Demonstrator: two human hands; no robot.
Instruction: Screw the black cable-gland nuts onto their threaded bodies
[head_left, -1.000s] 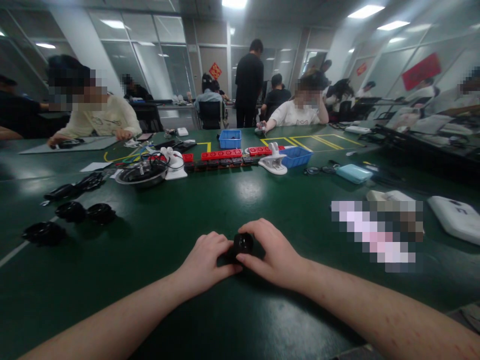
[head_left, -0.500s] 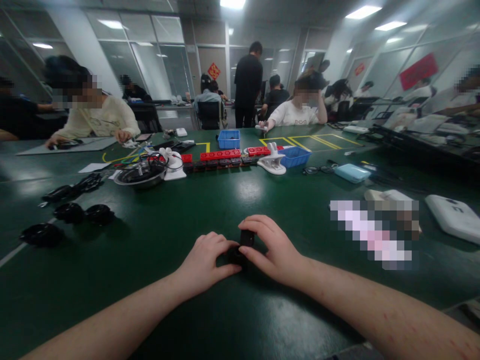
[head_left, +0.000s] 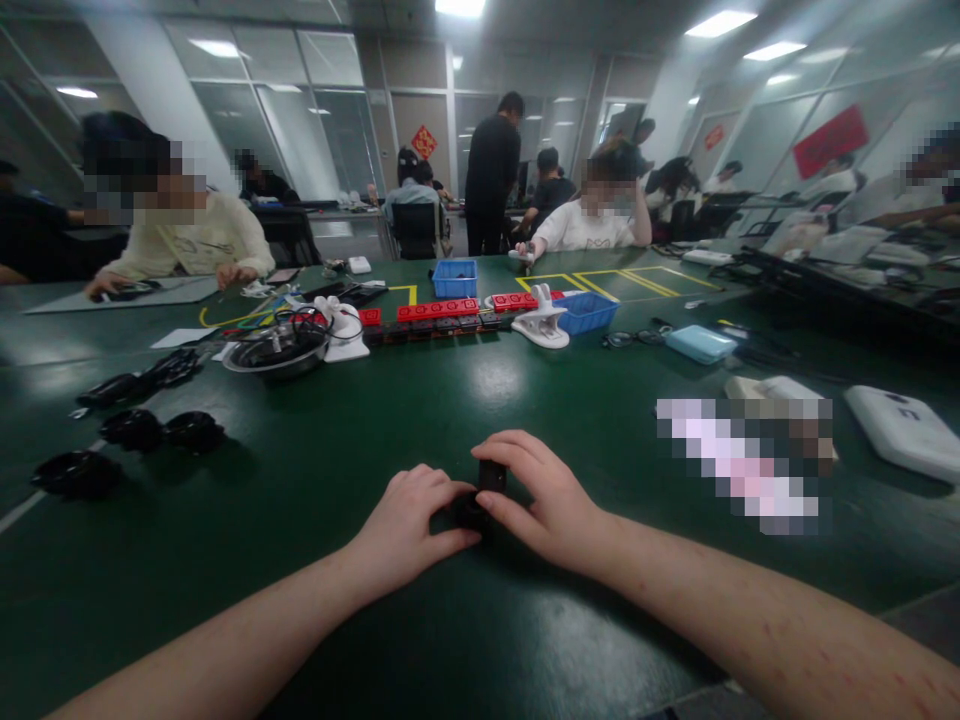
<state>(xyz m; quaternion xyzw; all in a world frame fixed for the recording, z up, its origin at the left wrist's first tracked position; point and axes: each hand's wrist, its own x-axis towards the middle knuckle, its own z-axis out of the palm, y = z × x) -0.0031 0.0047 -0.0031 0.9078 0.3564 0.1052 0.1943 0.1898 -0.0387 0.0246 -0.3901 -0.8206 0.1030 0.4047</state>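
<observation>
One head-worn camera looks forward and down across the green table point(head_left: 330, 430) from close by.

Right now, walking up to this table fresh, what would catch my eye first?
Probably the right hand, front and centre over the green table, pinching a small black cylinder just above a dark part that the left hand has its fingers around. Next, perhaps, the bright red strips farther back in the middle, then three shiny black round pieces off to the left.
</observation>
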